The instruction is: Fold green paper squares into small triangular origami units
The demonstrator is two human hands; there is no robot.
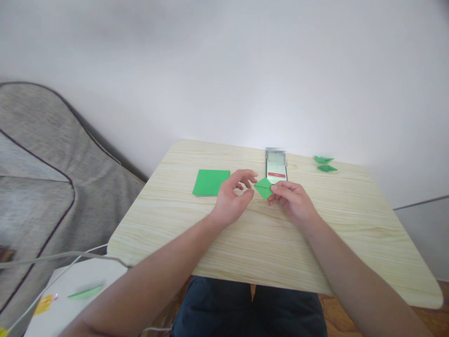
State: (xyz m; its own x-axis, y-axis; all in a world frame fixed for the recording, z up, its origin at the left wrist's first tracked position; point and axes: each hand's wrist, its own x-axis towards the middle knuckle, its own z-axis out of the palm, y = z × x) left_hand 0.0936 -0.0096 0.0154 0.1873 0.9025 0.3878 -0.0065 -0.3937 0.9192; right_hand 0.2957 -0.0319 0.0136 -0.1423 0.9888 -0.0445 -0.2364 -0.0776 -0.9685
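My right hand (291, 199) pinches the right corner of a small diamond of folded green paper (263, 187), which is held above the table. A crease line runs across the diamond's face. My left hand (235, 194) is just left of it, thumb and fingers apart and curved, with nothing between them. Partly behind my left hand lies a stack of green square sheets (211, 182). Beyond the folded paper a phone (276, 166) rests on the table, its lower end near my right fingers.
Two small folded green paper boats (326, 168) sit at the table's back right. The pale wooden table (351, 234) meets a white wall. At left are a grey sofa (28, 196), a white stool (59, 304) bearing a green folded paper (85, 293), and cables (70, 255).
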